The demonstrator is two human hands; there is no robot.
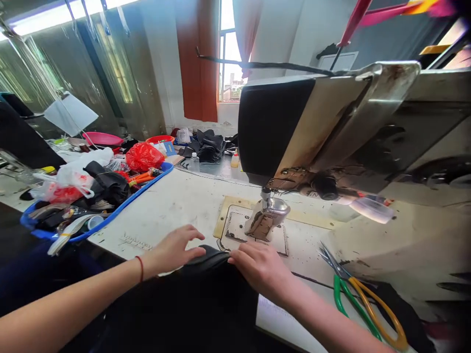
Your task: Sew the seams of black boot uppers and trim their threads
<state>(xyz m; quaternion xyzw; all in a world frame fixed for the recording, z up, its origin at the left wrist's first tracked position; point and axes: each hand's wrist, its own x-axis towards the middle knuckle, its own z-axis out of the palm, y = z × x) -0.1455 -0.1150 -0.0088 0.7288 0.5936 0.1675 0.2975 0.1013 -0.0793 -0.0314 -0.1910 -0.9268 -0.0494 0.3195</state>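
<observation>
Black cloth hangs over the front edge of the white sewing table, its top fold lying near the machine. My right hand pinches this fold, fingers pressed together, just in front of the presser foot area. To the left, my left hand, with a red band at the wrist, has thumb and fingers apart beside the fold and holds nothing. The sewing machine head stands above, its metal guard over the needle plate. No cloth shows under the guard.
Scissors with green and orange handles lie at the right. A blue tray full of bags and scraps is at the left. Behind are a clear bottle, a small yellowish bottle and a black cloth pile.
</observation>
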